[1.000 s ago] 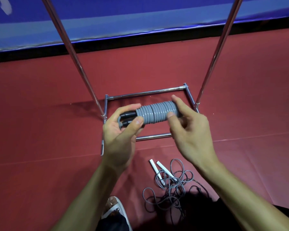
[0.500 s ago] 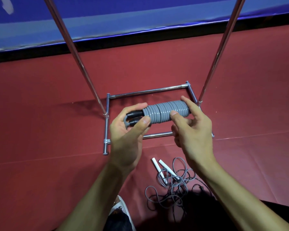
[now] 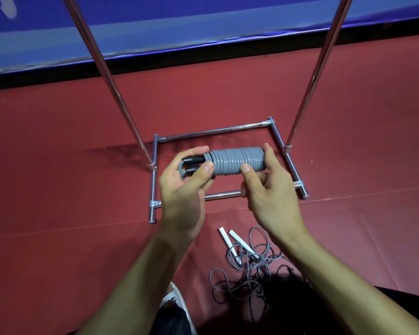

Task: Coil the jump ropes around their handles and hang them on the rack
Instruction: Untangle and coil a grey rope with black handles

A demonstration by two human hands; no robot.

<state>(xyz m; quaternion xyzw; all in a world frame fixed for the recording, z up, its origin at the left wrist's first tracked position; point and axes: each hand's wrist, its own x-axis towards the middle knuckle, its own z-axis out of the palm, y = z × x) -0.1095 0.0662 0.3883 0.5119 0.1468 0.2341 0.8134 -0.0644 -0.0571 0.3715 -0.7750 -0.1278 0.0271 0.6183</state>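
Observation:
A grey jump rope (image 3: 235, 160) is wound in tight turns around its two black handles, whose ends stick out at the left. I hold it level between both hands above the rack's base. My left hand (image 3: 182, 189) pinches the handle end with thumb and fingers. My right hand (image 3: 269, 189) grips the coil's right end, thumb on the front of the turns. The chrome rack (image 3: 279, 143) stands on the red floor, its two poles rising out of view. A second rope (image 3: 247, 264) with white handles lies loose and tangled on the floor below my hands.
The red mat floor runs to a black strip and a blue padded wall (image 3: 203, 32) behind the rack. A white shoe (image 3: 177, 301) shows at the bottom edge between my forearms. A dark shadow or clothing covers the lower right.
The coiled rope and both hands have shifted slightly right and up. My right thumb has settled on the front of the coil; the grip is otherwise the same.

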